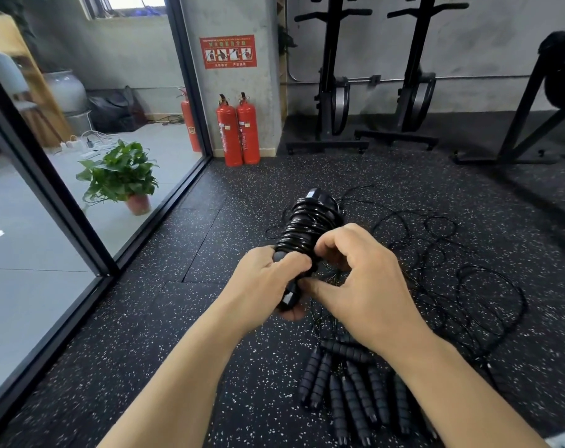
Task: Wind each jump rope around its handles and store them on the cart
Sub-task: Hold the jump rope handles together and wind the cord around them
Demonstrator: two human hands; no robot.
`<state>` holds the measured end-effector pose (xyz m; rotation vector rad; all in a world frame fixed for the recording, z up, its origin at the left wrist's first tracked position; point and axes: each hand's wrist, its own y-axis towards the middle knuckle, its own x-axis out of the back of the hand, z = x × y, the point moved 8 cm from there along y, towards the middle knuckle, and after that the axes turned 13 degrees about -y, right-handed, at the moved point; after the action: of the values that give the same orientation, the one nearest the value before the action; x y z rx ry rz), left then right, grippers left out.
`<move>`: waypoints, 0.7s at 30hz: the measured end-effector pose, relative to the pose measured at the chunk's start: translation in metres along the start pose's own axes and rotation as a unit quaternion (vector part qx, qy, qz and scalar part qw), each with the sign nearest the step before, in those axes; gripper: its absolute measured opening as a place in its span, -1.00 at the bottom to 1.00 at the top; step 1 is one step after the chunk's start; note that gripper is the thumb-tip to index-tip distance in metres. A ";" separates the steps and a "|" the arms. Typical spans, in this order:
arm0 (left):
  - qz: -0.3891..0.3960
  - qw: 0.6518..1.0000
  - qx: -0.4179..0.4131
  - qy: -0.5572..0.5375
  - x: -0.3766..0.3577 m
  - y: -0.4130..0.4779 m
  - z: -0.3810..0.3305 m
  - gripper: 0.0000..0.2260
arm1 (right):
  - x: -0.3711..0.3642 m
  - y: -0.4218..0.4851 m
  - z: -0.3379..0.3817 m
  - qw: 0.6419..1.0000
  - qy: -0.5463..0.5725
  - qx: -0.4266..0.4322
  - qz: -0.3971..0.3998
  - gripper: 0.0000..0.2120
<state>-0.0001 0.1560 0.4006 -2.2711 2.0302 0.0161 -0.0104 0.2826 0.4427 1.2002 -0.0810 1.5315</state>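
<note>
A black jump rope [310, 224] is wound in many glossy coils around its paired handles, held up above the floor. My left hand [265, 282] grips the lower end of the handles. My right hand [362, 279] pinches the rope at the lowest coils, fingers curled against the bundle. Several more black foam handles [349, 383] lie side by side on the floor below my right forearm. Their thin black ropes [452, 260] sprawl in loose tangled loops to the right. No cart is in view.
The floor is black speckled rubber [177, 334]. A glass wall with a black frame [90, 227] runs along the left, a potted plant [122, 176] behind it. Red fire extinguishers [237, 130] stand by a concrete pillar. Black exercise machines [333, 92] line the back wall.
</note>
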 end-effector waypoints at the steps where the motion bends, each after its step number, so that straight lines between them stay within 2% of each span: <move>1: 0.005 1.000 -0.003 0.004 0.000 0.000 -0.001 -0.61 | 0.001 -0.001 0.001 1.000 0.003 0.003 -0.008 -0.69; 3: 0.006 1.000 -0.005 0.009 0.000 0.001 -0.002 -0.59 | 0.003 -0.001 0.003 1.000 0.004 0.008 -0.020 -0.71; 8: 0.002 1.000 0.003 0.003 0.000 0.001 0.002 -0.67 | 0.001 -0.003 0.003 1.000 -0.001 0.010 -0.022 -0.73; 13: -0.003 1.000 0.012 -0.010 0.002 0.001 0.004 -0.50 | -0.001 -0.002 0.002 1.000 0.017 0.011 -0.009 -0.70; 18: -0.011 1.000 0.022 -0.010 0.002 -0.001 0.010 -0.69 | -0.007 -0.001 0.001 0.999 0.039 0.003 0.015 -0.72; 21: -0.010 1.000 0.022 0.003 0.001 -0.001 0.010 -0.69 | -0.008 -0.003 0.001 1.000 0.027 0.009 0.004 -0.73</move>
<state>0.0017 0.1556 0.3901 -2.2674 1.9897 -0.0367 -0.0085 0.2771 0.4358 1.1727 -0.0366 1.5739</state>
